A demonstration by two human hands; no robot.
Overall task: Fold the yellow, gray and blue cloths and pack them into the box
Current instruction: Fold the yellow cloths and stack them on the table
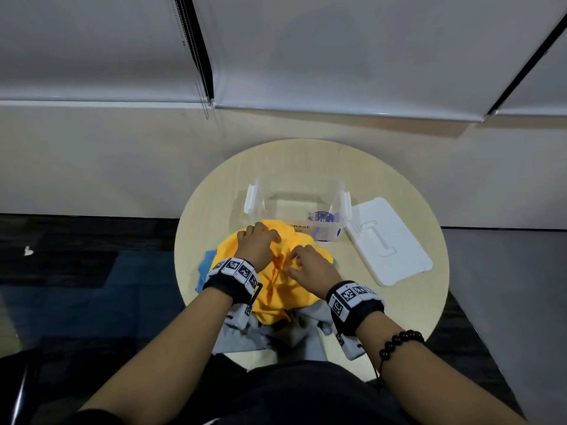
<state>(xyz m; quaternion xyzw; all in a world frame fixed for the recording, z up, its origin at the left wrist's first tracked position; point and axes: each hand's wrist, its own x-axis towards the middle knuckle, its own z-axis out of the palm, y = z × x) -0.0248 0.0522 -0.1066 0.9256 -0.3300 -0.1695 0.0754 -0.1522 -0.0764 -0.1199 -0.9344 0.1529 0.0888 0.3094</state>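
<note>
Left hand [259, 244] and right hand [310, 269] pinching yellow cloth [285, 297] mid-bunch. Soft, light, floppy. Better hold: corners, outward of my grip.

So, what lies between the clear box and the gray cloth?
The yellow cloth, bunched, with the left hand and right hand on it, seen in the head view.

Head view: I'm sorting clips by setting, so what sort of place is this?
Probably an office or meeting room, though that is a guess: long roller blinds hang along the wall, dark carpet covers the floor, and the work sits on a plain round table.
</note>
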